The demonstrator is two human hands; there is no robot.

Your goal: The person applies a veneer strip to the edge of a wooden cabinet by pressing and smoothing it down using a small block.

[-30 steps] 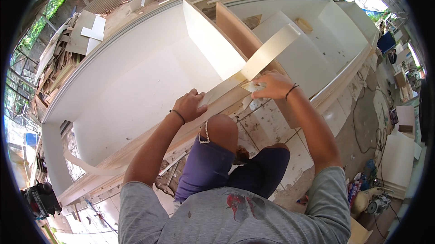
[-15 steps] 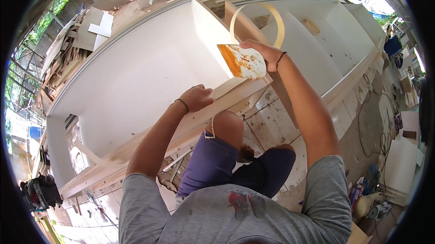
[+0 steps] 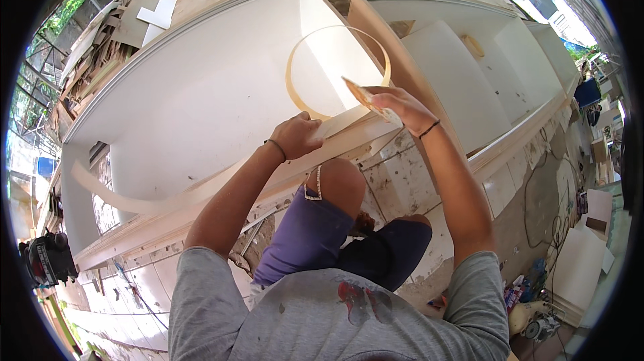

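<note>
My left hand (image 3: 300, 136) is closed on a thin, pale wood-coloured edging strip (image 3: 347, 121), at the near edge of a white cabinet box (image 3: 201, 99) lying on its back. The strip's long tail (image 3: 127, 202) curls up past my left forearm. Beyond the left hand, a coiled loop of the same band (image 3: 291, 82) stands upright over the box. In my right hand (image 3: 404, 107) is a flat white piece with orange-brown smears (image 3: 370, 100), tilted nearly edge-on above the strip's right end. The loop passes close behind the right hand; I cannot tell whether those fingers touch it.
A brown panel (image 3: 396, 59) separates this box from a second white compartment (image 3: 449, 72), where another small coil (image 3: 473, 46) lies. Scrap boards (image 3: 107, 45) are heaped at the far left. A black power tool (image 3: 48, 260) stands at the left end; cables (image 3: 530, 180) trail on the right.
The smeared piece has turned from face-on to nearly edge-on. The band loop has swung left over the box, and the strip's left tail has risen. My left hand stays on the edge.
</note>
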